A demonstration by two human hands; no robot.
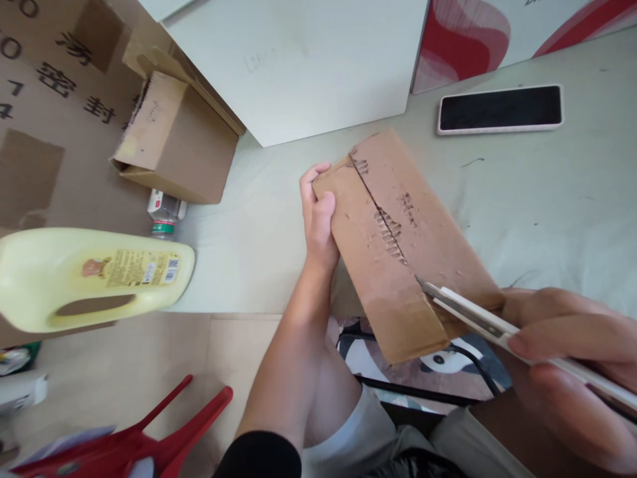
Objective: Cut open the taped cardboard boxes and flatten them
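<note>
A brown cardboard box [398, 232] is tilted over the table's front edge, with a slit and torn, ridged patches along its middle seam. My left hand [321, 219] grips the box's upper left end, thumb on the near face. In my right hand [577, 345] is a white utility knife [478, 318], held between thumb and fingers. The knife's blade tip touches the seam near the box's lower end, and part of that hand is beside the box's right corner.
A phone [500, 109] lies at the back right of the table [249, 259]. White panel [308, 60] behind; small carton [184, 139], clear bottle [164, 212] and yellow jug [99, 275] at left. Red object [129, 445] lower left.
</note>
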